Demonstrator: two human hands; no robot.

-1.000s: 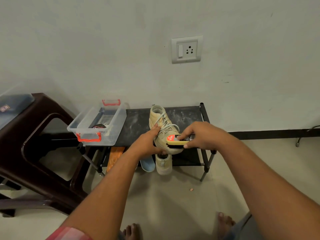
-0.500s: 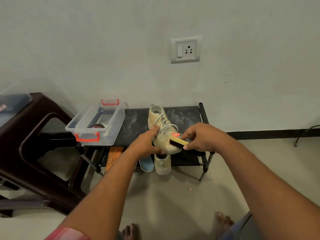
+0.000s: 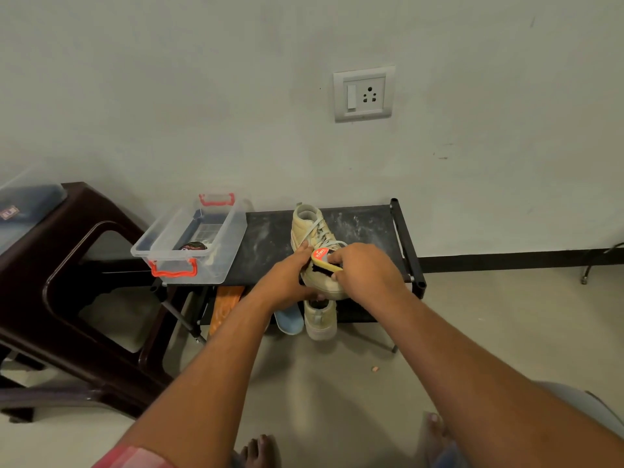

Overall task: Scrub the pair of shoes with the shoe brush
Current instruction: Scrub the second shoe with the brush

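Brush [image 3: 324, 261] shifted higher on shoe [image 3: 309, 224], gripped in right hand [image 3: 366, 275] fingers; left hand [image 3: 287, 282] fingers clasp shoe's side

We note a cream shoe [image 3: 310, 224] and a yellow shoe brush [image 3: 326, 265] with red label and black bristles. The rack [image 3: 364, 228] is black, smeared white; the clear box [image 3: 223, 255] at its left edge has red handles.

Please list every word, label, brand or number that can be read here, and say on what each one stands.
No text can be quoted.
Shoe brush: red label, white letters, too blurred to read.
Round tin in the clear box: lettering too small to read.
Grey lid, far left: red and white mark, too blurred.
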